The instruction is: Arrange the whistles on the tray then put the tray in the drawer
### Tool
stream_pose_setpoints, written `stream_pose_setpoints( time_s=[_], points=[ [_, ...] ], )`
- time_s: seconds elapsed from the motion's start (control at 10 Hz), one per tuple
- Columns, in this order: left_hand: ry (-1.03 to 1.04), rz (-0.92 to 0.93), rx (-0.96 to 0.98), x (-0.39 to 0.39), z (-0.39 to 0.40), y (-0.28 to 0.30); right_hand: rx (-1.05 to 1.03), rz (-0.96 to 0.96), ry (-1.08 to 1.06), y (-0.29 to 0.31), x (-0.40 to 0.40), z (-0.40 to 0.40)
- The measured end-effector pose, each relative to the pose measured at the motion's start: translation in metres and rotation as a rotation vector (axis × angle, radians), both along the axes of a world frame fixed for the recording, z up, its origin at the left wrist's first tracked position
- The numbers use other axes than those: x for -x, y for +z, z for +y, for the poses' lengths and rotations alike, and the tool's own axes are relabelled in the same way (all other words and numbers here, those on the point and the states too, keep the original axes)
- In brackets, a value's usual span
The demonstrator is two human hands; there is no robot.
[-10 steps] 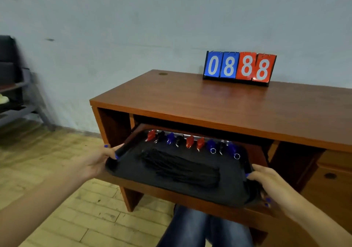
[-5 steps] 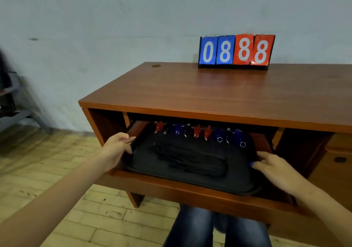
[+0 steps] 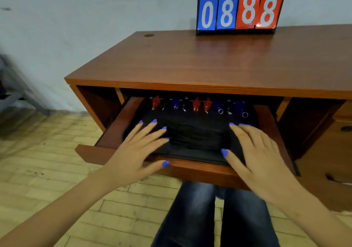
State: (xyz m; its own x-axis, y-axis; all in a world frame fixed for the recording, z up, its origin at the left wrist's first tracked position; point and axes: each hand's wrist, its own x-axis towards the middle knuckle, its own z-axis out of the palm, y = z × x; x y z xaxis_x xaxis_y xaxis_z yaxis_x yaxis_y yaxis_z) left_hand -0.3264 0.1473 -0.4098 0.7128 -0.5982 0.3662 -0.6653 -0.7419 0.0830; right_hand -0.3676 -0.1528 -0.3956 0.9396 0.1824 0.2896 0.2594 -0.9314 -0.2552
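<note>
Both hands (image 3: 137,149) flat on tray (image 3: 190,153) w/ 3 red whistles (image 3: 196,104).

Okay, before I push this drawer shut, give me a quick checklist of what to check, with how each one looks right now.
1. Tray sits inside the drawer: ok, its near edge lies behind the drawer front.
2. Whistles lined up along the tray's far edge: ok, red and blue ones stand in a row.
3. Black cords lie within the tray: ok as far as visible.
4. Whistles clear the underside of the desk top: cannot tell, that part is in shadow.
5. Left hand and right hand out of the drawer: not ok, both lie flat over the tray.
</note>
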Motion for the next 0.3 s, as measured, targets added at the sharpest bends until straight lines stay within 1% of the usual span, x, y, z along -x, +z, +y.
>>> stream_pose_setpoints(
  time_s=[0.1,0.2,0.3],
  points=[
    [-0.148,-0.294,-0.269,-0.008,0.001,-0.026,0.094,0.072,0.355,-0.017,0.006,0.016],
    [-0.102,-0.462,-0.225,-0.018,-0.006,-0.032,0.012,-0.024,0.320,-0.021,-0.010,0.010],
    [-0.055,-0.516,-0.207,-0.029,-0.011,-0.030,0.008,-0.026,0.282,-0.024,-0.025,0.009]
  ],
)
